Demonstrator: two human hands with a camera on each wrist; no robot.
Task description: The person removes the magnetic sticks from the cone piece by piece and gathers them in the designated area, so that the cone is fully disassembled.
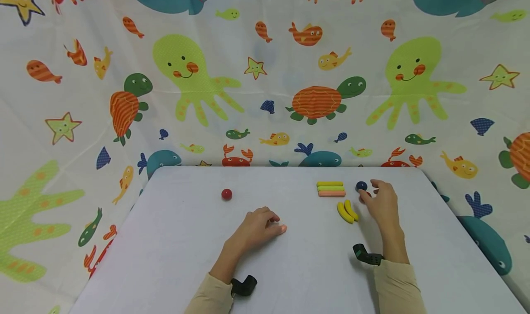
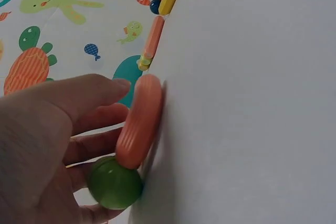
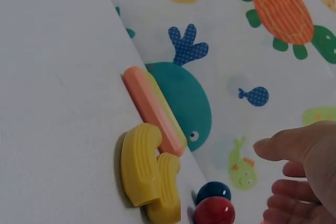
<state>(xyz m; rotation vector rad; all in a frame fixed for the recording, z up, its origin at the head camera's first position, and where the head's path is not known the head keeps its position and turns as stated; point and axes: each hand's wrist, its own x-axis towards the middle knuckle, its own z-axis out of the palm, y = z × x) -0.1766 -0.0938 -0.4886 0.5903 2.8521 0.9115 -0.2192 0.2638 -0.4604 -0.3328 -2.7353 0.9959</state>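
Observation:
My left hand [image 1: 256,227] is low over the middle of the table. In the left wrist view, a curved, ribbed orange-pink piece [image 2: 140,121] and a green ball [image 2: 115,183] lie close against its loosely bent fingers; whether they touch cannot be told. The head view mostly hides both behind the hand. On the right, my right hand [image 1: 382,203] is beside a blue ball [image 1: 361,185] and a red ball [image 3: 215,211], its thumb and fingers apart. The right wrist view shows a gap between this hand and the balls.
Two curved yellow pieces [image 1: 345,212] lie left of the right hand. Behind them, yellow, lime and orange-pink sticks [image 1: 331,194] lie side by side. Another red ball [image 1: 226,194] is back left on the white table [image 1: 165,240]. A patterned cloth [image 1: 265,84] hangs behind.

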